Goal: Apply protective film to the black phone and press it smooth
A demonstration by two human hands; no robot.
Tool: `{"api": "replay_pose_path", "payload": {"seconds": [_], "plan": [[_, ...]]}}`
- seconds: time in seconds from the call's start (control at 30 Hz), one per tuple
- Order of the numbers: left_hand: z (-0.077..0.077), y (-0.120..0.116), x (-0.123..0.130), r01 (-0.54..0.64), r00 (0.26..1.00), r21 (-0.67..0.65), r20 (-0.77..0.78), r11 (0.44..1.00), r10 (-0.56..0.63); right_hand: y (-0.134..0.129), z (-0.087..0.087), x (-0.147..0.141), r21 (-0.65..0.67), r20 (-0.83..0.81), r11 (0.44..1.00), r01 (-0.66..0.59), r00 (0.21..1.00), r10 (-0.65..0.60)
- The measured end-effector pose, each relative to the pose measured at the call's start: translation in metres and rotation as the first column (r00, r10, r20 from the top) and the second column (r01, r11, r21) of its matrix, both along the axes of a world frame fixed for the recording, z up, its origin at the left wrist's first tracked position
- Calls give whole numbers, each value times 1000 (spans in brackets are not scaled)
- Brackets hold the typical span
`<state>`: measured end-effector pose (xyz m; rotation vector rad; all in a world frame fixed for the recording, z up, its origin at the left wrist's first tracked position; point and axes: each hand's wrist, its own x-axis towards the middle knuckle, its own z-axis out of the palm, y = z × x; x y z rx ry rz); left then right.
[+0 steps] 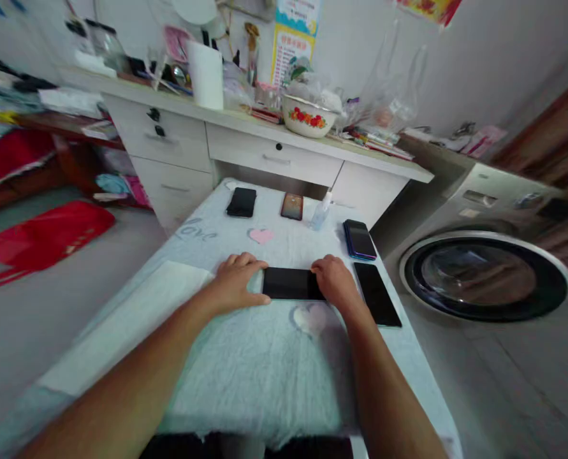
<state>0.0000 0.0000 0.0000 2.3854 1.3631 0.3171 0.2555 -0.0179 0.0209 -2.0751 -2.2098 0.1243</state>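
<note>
A large phone (288,284) with a dark, unlit screen lies crosswise on the cloth-covered table (259,363), between my hands. At its left end, my left hand (238,280) spans the short edge, with the thumb at the lower corner and the index finger at the upper corner. The right end is gripped by my right hand (334,278), whose curled fingers partly cover that corner. Just beyond my right forearm is another dark-screened device (377,294), near the table's right edge.
Farther back lie a black phone (241,202), a brownish phone (292,206) and a clear spray bottle (320,212). A dark phone with blue edges (360,240) is at the right. Behind stand white drawers (169,143) bearing a flowered bowl (308,116); a washing machine (484,274) is to the right.
</note>
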Motion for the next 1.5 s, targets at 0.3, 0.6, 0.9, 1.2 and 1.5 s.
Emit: {"api": "replay_pose_path", "payload": {"seconds": [0.3,0.6,0.9,1.2,1.5], "plan": [[4,-1,1,5,1000,-3,13,1000,-5,0,3,17,-10,-3,998,70,998,-70],[-1,1,0,10,1000,13,22,1000,-10,-3,6,24,-7,-34,991,131,991,-131],[1,1,0,9,1000,13,26,1000,-9,-8,12,23,-18,-54,980,197,979,-198],[1,1,1,5,1000,16,27,1000,-6,-12,14,24,-38,-57,976,216,974,-218],[2,1,1,7,1000,7,27,1000,-8,-16,22,28,-133,-121,972,193,970,-209]]}}
